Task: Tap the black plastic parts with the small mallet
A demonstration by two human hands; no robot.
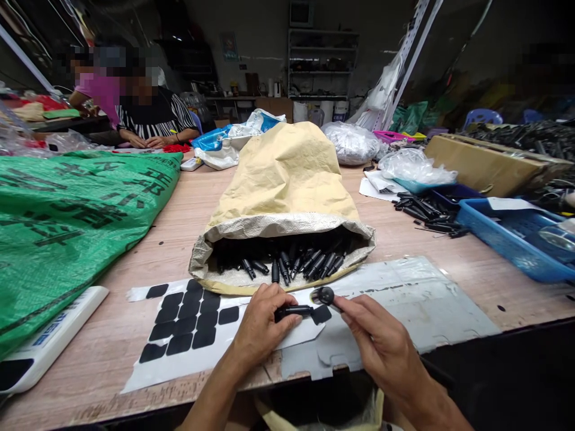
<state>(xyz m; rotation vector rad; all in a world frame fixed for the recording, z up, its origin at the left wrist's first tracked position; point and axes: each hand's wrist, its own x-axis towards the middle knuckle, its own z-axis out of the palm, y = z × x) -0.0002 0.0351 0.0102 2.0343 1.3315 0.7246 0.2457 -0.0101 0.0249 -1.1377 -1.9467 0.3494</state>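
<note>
My left hand (263, 326) is closed around a slim black plastic part (294, 310), holding it level above the table edge. My right hand (372, 335) pinches a small round black piece (325, 295) at its fingertips, right beside the end of that part. Under the hands lies a white backing sheet (148, 365) with several black adhesive pads (188, 320) on it. Just beyond stands an open tan sack (283, 179) lying on its side, its mouth full of several black plastic parts (291, 263).
A green woven sack (67, 215) fills the left side, with a white device (49, 341) beside it. Blue trays (516, 239) and loose black parts (426, 212) sit at right, near a cardboard box (485, 161). Another person (148, 117) sits at the far left.
</note>
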